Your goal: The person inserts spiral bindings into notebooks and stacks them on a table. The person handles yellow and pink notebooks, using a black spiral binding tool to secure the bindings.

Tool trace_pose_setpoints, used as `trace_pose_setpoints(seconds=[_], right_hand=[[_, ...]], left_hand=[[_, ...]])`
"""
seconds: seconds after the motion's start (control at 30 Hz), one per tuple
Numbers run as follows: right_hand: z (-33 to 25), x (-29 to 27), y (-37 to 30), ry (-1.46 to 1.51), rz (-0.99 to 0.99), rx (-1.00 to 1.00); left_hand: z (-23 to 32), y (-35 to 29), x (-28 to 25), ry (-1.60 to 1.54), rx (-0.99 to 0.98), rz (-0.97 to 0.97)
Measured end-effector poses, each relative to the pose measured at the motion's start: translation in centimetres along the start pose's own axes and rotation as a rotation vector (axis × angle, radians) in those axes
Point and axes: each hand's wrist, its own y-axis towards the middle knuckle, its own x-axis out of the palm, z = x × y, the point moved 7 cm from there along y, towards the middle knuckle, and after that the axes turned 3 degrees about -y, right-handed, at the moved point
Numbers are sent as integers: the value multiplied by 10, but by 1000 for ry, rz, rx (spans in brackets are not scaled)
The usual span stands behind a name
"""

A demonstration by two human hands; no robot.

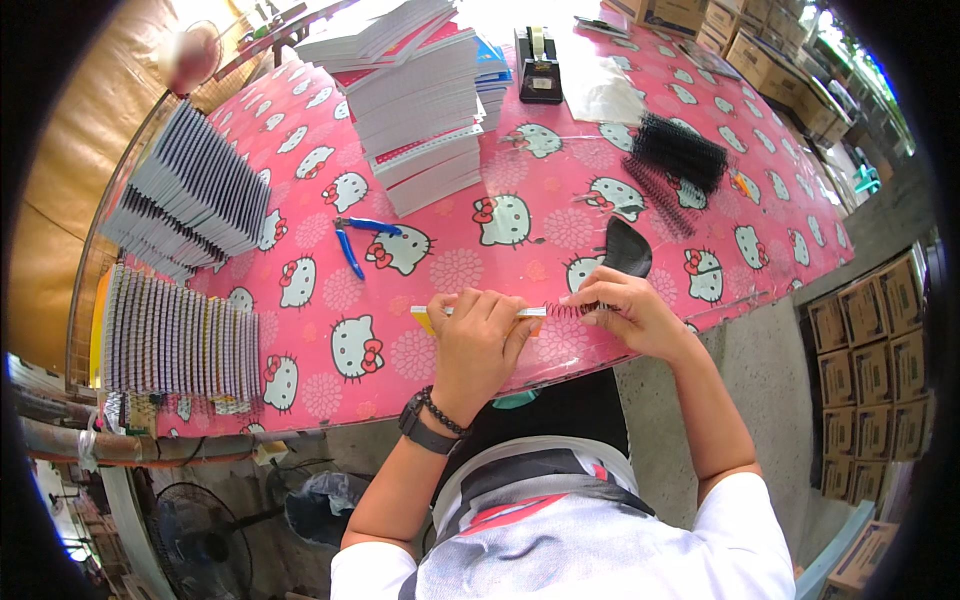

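Note:
My left hand (478,335), with a watch and a beaded bracelet at its wrist, is closed around a thin notebook (532,312) held edge-up near the table's front edge. White page edges and a bit of yellow cover show beside the fingers. My right hand (625,312) pinches a dark spiral binding coil (565,310), whose left end meets the right end of the notebook. Whether the coil has entered the holes is too small to tell. Just beyond the right hand lies a curved black object (627,248). Blue-handled nippers (352,243) rest on the table left of my hands.
A pink patterned cloth covers the table (450,270). Tall paper stacks (420,130) stand beyond my hands, with a tape dispenser (540,70) to their right. Loose black coils (680,155) lie at right. Piles of coil-bound notebooks (180,335) line the left edge. Cartons (870,350) stand right.

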Motion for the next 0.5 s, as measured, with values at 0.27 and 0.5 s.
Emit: trace_pose_setpoints(seconds=[0.27, 0.5], right_hand=[[-12, 1, 3, -120, 19, -129], [-13, 2, 2, -1, 28, 25]], left_hand=[[2, 3, -1, -6, 6, -15], [3, -2, -4, 31, -19, -10]])
